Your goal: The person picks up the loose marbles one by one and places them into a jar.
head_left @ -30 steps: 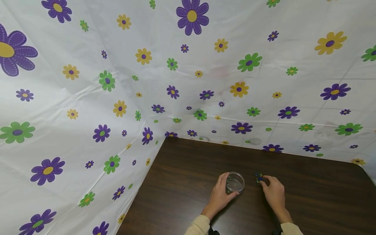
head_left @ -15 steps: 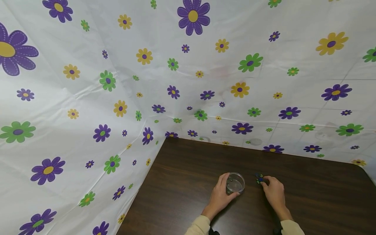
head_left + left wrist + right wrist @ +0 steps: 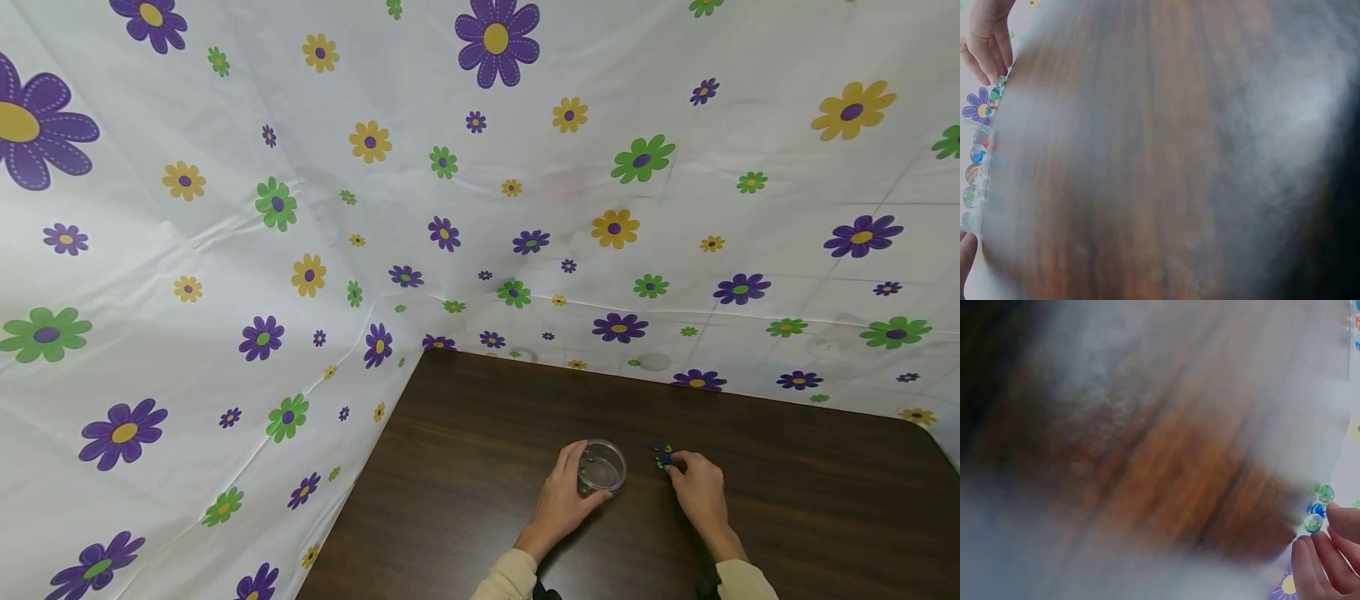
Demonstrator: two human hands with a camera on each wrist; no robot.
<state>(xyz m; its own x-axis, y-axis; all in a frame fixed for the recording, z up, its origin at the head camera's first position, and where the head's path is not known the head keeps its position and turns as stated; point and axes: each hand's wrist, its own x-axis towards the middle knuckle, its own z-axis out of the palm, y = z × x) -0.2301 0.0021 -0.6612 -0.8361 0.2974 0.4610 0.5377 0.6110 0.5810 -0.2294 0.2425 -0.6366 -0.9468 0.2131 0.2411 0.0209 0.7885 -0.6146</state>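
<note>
Basically: left hand (image 3: 564, 498) wraps a small clear jar (image 3: 600, 467) standing on the dark wood table (image 3: 810, 492), thumb on the near side, fingers curled round the far-left wall. Right hand (image 3: 697, 490) sits just right of the jar, apart from it, fingertips down on a small cluster of marbles (image 3: 662, 455) lying on the table just past them.

Head view: gives layout only. The marbles read as a few dark blue-green dots; can't tell from there whether the fingers are pinching one or only touching. Jar contents unclear too.

Right wrist view: mostly blur, but the lower right corner shows three glass marbles (image 3: 1318, 509), green and blue, in a short line, with thumb and fingertips (image 3: 1307, 562) closed in on the nearest one. Reads as a pinch on it.

Left wrist view: also mostly blurred table. Left edge shows marbles stacked inside the jar (image 3: 975, 181), several colours, seen through the clear wall. Above it, the right hand (image 3: 985, 34) with fingertips at the loose marbles (image 3: 996, 94). A left fingertip shows at the bottom corner, beside the jar.

Floral sheet (image 3: 300, 208) hangs behind and left of the table.
</note>
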